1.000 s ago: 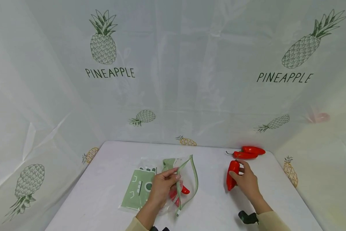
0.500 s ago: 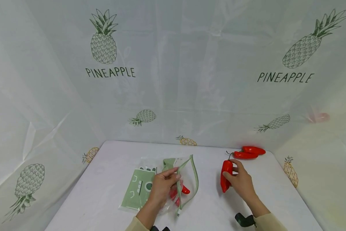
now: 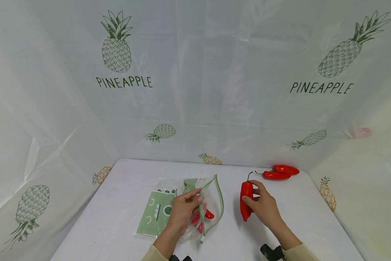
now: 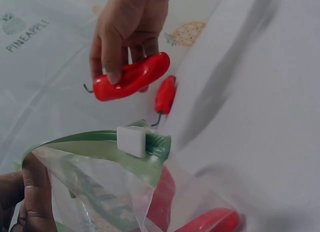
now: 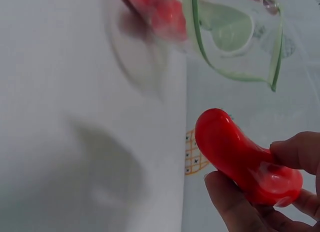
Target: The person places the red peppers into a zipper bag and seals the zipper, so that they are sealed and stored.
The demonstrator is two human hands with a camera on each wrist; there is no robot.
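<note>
My left hand (image 3: pixel 184 209) pinches the green rim of a clear zip bag (image 3: pixel 219 197), whose mouth gapes toward the right. Red chili peppers (image 3: pixel 209 214) lie inside it, partly hidden by the hand and the rim. A white slider (image 4: pixel 131 141) sits on the bag's zip in the left wrist view. Off to the right of the bag, my right hand (image 3: pixel 265 207) grips a red chili pepper (image 3: pixel 246 201) between thumb and fingers, its green stem pointing up and away. That pepper is held above the table, apart from the bag.
Two more red chili peppers (image 3: pixel 277 175) lie at the back right edge of the white table (image 3: pixel 123 174). Left of my left hand lies a flat green packet (image 3: pixel 156 214) in clear plastic. A pineapple-printed curtain (image 3: pixel 195 90) rises behind and beside the table.
My right hand has carried its chili pepper leftward, closer to the bag's mouth. My left hand and the bag have stayed in place.
</note>
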